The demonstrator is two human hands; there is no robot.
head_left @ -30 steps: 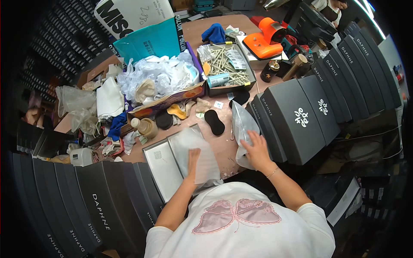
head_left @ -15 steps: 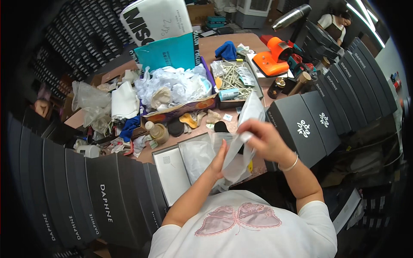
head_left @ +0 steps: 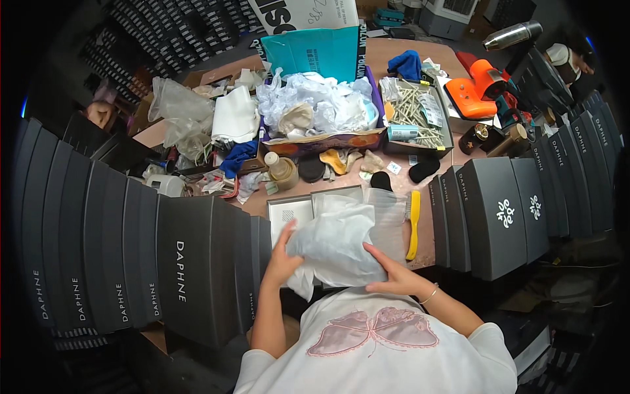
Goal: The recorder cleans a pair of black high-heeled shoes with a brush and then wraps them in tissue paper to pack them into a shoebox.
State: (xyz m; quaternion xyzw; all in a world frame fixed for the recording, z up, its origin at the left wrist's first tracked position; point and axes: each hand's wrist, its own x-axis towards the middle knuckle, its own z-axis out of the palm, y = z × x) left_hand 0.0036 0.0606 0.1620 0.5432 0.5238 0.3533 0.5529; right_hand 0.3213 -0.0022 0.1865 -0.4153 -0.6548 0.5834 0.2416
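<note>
A white translucent plastic bag [head_left: 338, 246] with something bulky inside lies over an open grey shoe box [head_left: 292, 213] near the table's front edge. My left hand [head_left: 282, 259] grips the bag's left side. My right hand [head_left: 394, 276] presses on its lower right edge. A clear flat bag [head_left: 387, 213] lies just behind, and a yellow brush [head_left: 413, 223] rests to its right.
Stacks of dark shoe boxes [head_left: 177, 262] curve along the left, and more dark boxes [head_left: 499, 210] stand on the right. Behind are a cardboard box of crumpled white paper [head_left: 315, 108], a tray of sticks [head_left: 417, 115], black insoles [head_left: 380, 180], an orange tool [head_left: 476, 92] and a teal bag [head_left: 315, 52].
The bag was held up in the air half a second ago; now both hands have brought it down onto the open box.
</note>
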